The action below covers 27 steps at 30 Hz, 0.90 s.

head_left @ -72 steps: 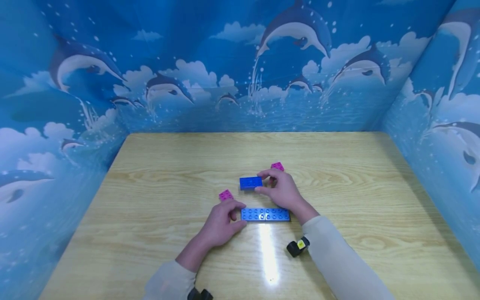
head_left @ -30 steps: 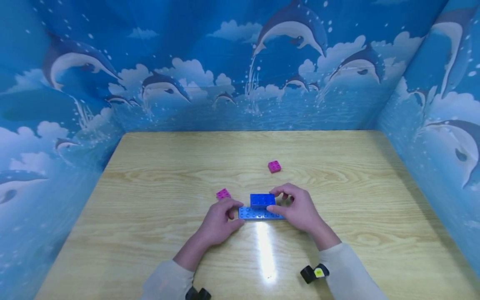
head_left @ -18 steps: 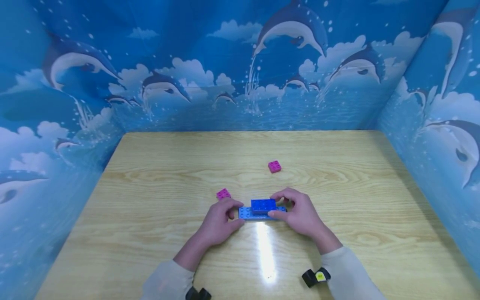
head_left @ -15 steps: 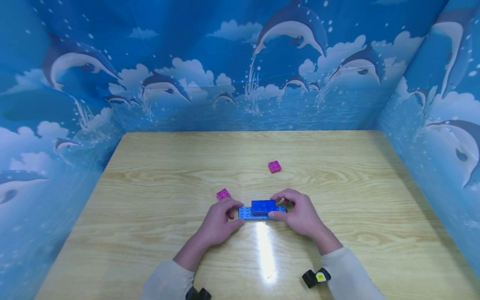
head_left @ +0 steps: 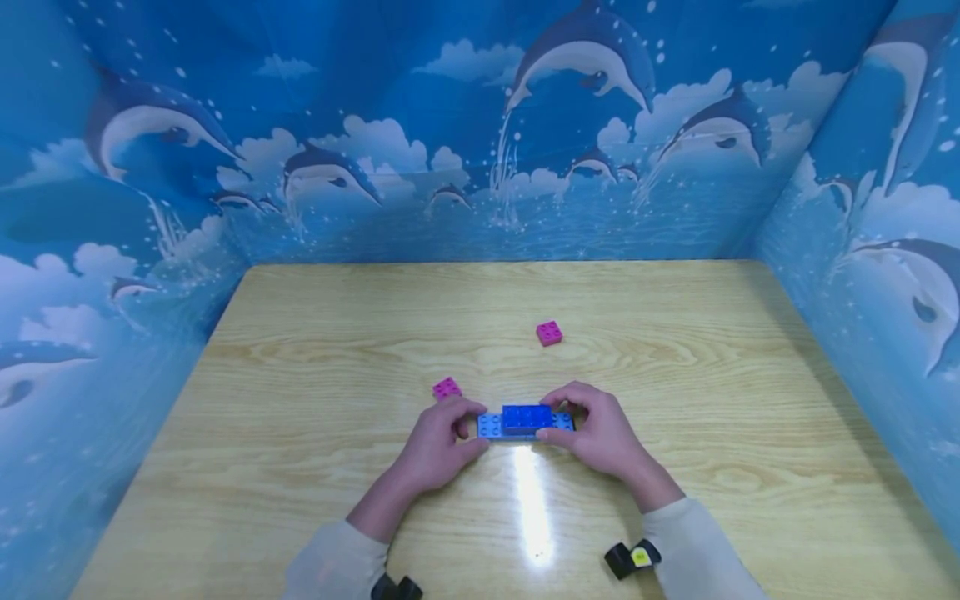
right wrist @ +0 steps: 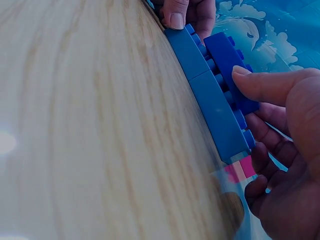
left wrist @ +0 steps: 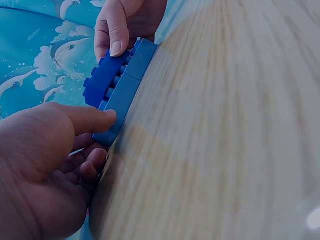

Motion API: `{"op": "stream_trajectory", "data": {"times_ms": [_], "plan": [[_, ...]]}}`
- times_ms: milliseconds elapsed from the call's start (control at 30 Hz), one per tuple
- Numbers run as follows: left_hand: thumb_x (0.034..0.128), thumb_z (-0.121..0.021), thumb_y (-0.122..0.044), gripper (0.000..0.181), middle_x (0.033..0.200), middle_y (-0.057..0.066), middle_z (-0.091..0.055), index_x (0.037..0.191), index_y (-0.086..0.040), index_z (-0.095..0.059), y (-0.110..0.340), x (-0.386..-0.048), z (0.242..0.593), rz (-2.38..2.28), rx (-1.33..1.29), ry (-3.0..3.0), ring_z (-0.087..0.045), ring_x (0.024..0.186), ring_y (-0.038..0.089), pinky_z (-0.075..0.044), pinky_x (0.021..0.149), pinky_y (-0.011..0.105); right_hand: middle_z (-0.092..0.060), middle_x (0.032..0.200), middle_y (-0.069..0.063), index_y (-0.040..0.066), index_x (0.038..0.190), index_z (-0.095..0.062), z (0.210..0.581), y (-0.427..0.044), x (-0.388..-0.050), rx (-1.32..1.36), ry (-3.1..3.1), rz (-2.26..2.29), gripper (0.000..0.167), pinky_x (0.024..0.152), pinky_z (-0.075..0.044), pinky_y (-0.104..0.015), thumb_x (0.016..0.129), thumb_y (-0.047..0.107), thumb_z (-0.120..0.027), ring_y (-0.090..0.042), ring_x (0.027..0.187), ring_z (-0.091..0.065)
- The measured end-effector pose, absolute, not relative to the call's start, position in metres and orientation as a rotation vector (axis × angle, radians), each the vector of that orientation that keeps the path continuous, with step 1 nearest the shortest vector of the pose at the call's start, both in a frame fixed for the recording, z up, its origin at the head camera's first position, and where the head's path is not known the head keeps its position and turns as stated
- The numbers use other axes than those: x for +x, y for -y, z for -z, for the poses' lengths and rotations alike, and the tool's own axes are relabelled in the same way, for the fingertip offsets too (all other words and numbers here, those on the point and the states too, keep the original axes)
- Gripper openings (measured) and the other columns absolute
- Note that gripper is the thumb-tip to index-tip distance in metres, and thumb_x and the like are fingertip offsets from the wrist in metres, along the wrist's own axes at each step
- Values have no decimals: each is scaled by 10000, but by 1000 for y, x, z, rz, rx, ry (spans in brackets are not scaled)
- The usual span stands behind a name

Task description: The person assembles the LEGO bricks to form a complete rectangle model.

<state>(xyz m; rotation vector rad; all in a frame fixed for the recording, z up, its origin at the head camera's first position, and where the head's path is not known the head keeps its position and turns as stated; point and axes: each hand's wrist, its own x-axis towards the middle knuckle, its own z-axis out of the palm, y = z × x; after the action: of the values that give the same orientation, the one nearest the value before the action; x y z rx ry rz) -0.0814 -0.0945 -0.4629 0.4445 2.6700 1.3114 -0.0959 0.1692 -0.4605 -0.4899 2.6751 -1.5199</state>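
Note:
Two light blue toy building bricks [head_left: 489, 426] lie end to end on the table as one long row. My left hand [head_left: 438, 446] grips the row's left end, its thumb on the near side. A dark blue brick [head_left: 527, 417] is over the middle of the row, across the seam. My right hand [head_left: 600, 429] pinches this brick at its right end between thumb and fingers. In the right wrist view, studs of the light blue bricks [right wrist: 215, 112] show beneath the dark blue brick [right wrist: 232, 72]; it does not look fully pressed down.
One small pink brick [head_left: 447, 388] lies just behind my left hand. Another pink brick [head_left: 549, 333] is farther back on the wooden table [head_left: 360, 325]. A dolphin-print backdrop [head_left: 420, 200] stands around the table's back and sides.
My right hand has carried the dark blue brick from behind the row toward me, over its middle, then slightly lower. The left hand keeps its grip on the light blue bricks.

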Motion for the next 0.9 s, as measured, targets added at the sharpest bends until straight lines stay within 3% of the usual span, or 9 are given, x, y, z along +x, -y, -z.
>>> {"op": "stream_trajectory", "data": {"times_ms": [233, 533, 900], "plan": [[789, -839, -110, 458, 871, 5, -554, 1207, -64, -659, 91, -83, 463, -1338, 493, -2687, -521, 759, 155, -476, 664, 287, -668, 951, 82, 179, 1024, -739, 461, -169, -96, -495, -2665, 1516, 356, 774, -513, -361, 716, 132, -912, -156, 903, -601], [835, -821, -287, 460, 1110, -18, -578, 1231, -102, -677, 79, -89, 461, -1351, 536, -2669, -531, 922, 127, -479, 789, 314, -666, 970, 94, 200, 1037, -738, 461, -170, -95, -492, -2661, 1509, 364, 854, -500, -412, 720, 155, -913, -156, 955, -596], [842, -816, -280, 364, 1100, -45, -596, 1159, -137, -709, 75, -90, 459, -1365, 526, -2646, -559, 964, 113, -489, 811, 306, -670, 975, 105, 204, 1038, -743, 462, -170, -96, -507, -2655, 1523, 347, 862, -493, -421, 733, 171, -907, -155, 962, -593]]}}
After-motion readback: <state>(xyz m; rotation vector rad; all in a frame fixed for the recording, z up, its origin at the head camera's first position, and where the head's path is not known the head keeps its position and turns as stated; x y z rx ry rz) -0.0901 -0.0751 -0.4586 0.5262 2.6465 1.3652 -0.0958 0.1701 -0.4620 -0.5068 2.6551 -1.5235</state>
